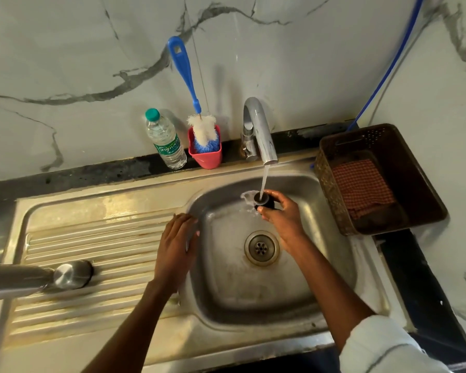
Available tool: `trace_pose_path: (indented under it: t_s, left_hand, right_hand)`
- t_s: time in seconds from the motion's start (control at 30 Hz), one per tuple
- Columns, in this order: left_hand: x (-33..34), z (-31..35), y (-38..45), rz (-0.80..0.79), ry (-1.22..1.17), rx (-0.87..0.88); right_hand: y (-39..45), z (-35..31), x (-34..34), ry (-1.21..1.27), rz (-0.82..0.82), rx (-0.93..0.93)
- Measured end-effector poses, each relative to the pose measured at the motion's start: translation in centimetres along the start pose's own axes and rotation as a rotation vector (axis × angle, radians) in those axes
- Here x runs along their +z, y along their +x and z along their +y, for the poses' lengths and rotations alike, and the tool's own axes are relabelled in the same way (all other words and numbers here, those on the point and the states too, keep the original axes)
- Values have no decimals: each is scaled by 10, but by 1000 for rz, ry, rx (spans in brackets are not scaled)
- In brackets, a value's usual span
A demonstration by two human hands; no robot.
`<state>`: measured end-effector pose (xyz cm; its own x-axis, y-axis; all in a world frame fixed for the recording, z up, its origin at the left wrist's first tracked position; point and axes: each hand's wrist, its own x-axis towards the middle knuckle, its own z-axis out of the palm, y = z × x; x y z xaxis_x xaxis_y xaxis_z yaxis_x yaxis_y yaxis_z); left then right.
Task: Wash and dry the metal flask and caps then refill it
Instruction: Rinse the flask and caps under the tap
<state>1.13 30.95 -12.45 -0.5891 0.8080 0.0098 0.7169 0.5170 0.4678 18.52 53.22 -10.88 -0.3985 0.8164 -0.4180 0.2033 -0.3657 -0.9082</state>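
Observation:
My right hand (pixel 283 219) holds a small black cap (pixel 264 201) over the sink basin (pixel 331 265), right under the stream running from the chrome tap (pixel 258 130). Water splashes off the cap's open top. My left hand (pixel 175 249) rests flat on the basin's left rim, fingers apart, holding nothing. The metal flask (pixel 16 279) lies on its side on the ribbed drainboard (pixel 92 238) at the far left. A round metal cap (pixel 74 273) sits at its near end.
A clear water bottle (pixel 166 141) with a green cap stands against the marble wall. Beside it a pink holder (pixel 207 154) carries a blue-handled bottle brush (pixel 189 84). A brown perforated basket (pixel 331 184) holding a checked cloth (pixel 361 187) sits right of the sink.

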Motion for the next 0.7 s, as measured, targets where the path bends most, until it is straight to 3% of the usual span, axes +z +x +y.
trace_pose_path:
  t_s: [0.13, 0.27, 0.37, 0.53, 0.63, 0.7]
  left_hand:
    - [1, 2, -2, -21, 10, -18]
    - [-3, 5, -1, -5, 41, 18]
    - [-3, 5, 0, -2, 52, 29]
    - [-1, 4, 1, -18, 63, 12]
    - [0, 3, 1, -28, 66, 8]
    - [1, 1, 1, -26, 69, 16]
  right_hand:
    - [-4, 4, 3, -32, -76, 9]
    - [-1, 2, 0, 54, -2, 79]
    - [-1, -6, 5, 29, -62, 53]
    - [1, -10, 10, 171, -18, 131]
    - [-2, -3, 20, 57, -101, 67]
    - [-3, 4, 21, -90, -68, -53]
